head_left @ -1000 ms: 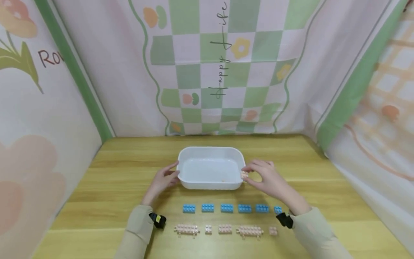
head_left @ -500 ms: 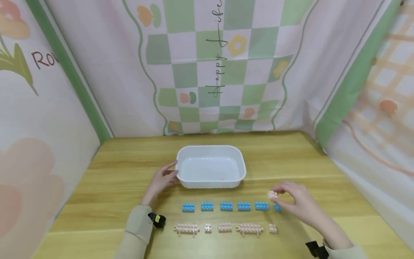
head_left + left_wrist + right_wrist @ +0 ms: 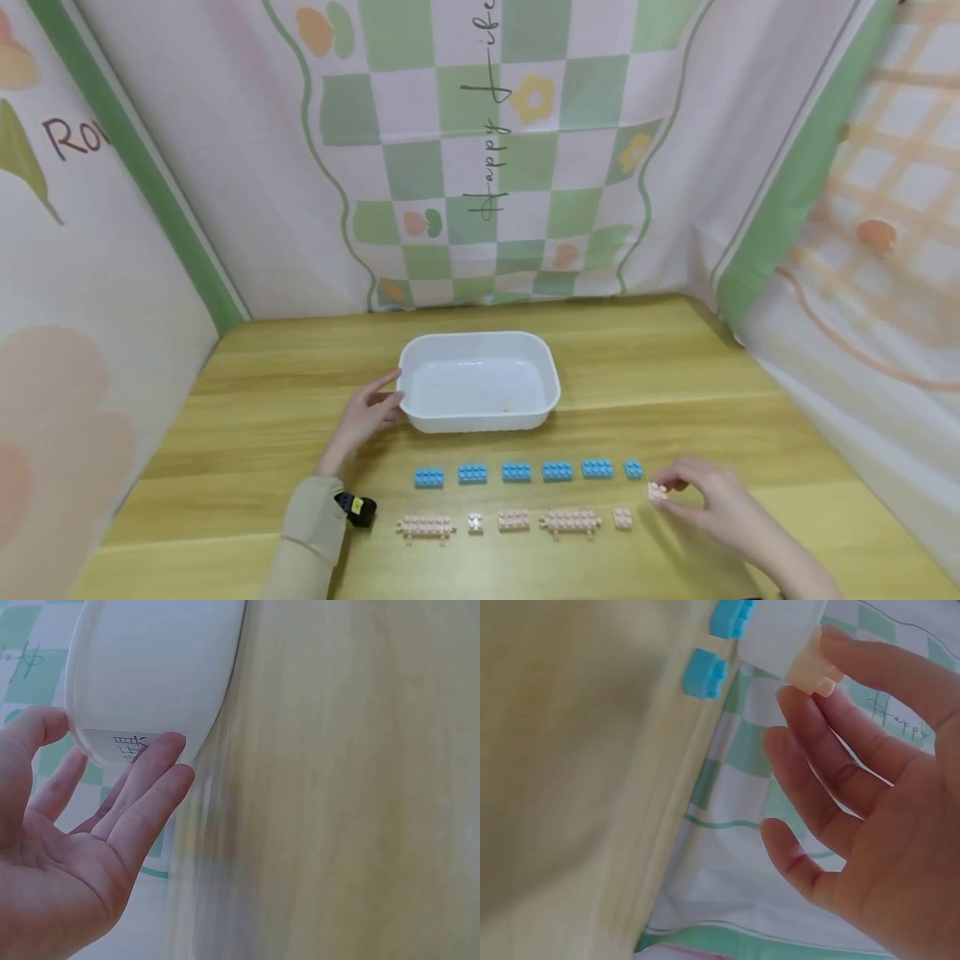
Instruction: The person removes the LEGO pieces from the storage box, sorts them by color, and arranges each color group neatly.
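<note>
A white plastic bin (image 3: 480,423) stands on the wooden table, with a tiny orange speck on its floor. At its left end is my left hand (image 3: 366,417); the fingers (image 3: 154,799) lie fairly straight against the labelled end wall, and the thumb reaches its rim. My right hand (image 3: 723,508) pinches a small pale pink building brick (image 3: 657,492) between thumb and fingertips, close over the table. In the right wrist view the brick (image 3: 810,671) shows its studs pointing away from the palm. Nearest to it are a small blue brick (image 3: 633,469) and a square pink brick (image 3: 622,518).
Several blue bricks (image 3: 516,472) form a row in front of the bin. Closer to me runs a row of pink pieces, including a pink brick (image 3: 513,520) and two longer pieces with side knobs, one a long pink piece (image 3: 570,522). Patterned cloth (image 3: 495,167) hangs behind the table.
My right hand has carried the pink brick from the bin's right rim, toward me and right, to the right end of the brick rows. My left hand has stayed at the bin.
</note>
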Demonstrator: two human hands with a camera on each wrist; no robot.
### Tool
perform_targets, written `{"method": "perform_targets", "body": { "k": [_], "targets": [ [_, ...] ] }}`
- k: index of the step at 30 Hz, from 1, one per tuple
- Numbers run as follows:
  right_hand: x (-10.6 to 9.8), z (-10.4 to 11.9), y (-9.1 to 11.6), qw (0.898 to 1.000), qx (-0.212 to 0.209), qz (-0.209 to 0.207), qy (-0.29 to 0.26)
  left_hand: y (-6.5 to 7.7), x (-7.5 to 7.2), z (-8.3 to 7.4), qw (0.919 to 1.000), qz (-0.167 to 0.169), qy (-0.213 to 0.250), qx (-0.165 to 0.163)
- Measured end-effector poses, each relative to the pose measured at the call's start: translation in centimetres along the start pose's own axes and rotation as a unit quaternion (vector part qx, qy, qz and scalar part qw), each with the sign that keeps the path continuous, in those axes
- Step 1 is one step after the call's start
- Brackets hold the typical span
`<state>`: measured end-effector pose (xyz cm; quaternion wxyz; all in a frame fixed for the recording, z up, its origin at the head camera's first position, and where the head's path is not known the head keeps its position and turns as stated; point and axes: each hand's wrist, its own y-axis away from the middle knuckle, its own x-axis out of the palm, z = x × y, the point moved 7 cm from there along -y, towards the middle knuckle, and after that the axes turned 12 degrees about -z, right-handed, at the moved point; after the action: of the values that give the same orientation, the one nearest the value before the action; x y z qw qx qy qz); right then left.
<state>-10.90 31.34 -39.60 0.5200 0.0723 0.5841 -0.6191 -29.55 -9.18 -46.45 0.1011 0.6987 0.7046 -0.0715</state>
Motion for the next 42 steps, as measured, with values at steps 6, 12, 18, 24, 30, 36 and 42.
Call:
{"method": "perform_targets", "body": {
  "k": [6, 12, 18, 24, 30, 36, 42],
  "targets": [
    [0.7, -0.8, 1.4, 1.000, 0.026, 0.016, 0.003, 0.0, 0.0, 0.0, 1.0000, 0.003, 0.003, -0.003],
    [1.3, -1.2, 1.9, 0.999, 0.024, 0.020, 0.014, 0.0, -0.2, 0.1, 1.0000, 0.003, 0.000, -0.007],
    [1.6, -1.5, 2.0, 0.998, 0.034, 0.042, 0.032, 0.0, -0.2, 0.1, 1.0000, 0.004, 0.001, -0.006],
    [2.0, -1.4, 2.3, 0.996, 0.040, 0.070, 0.032, 0.1, -0.2, 0.0, 1.0000, 0.005, 0.003, -0.005],
    [2.2, -1.5, 2.5, 0.994, 0.058, 0.095, 0.020, 0.1, -0.1, 0.0, 0.9999, 0.005, 0.008, -0.007],
    [2.2, -1.5, 2.5, 0.993, 0.054, 0.094, 0.052, 0.2, -0.1, -0.1, 0.9999, 0.004, 0.005, -0.009],
    [2.5, -1.9, 2.8, 0.986, 0.080, 0.124, 0.075, 0.2, 0.0, -0.2, 0.9999, 0.007, 0.005, -0.010]
  ]
}}
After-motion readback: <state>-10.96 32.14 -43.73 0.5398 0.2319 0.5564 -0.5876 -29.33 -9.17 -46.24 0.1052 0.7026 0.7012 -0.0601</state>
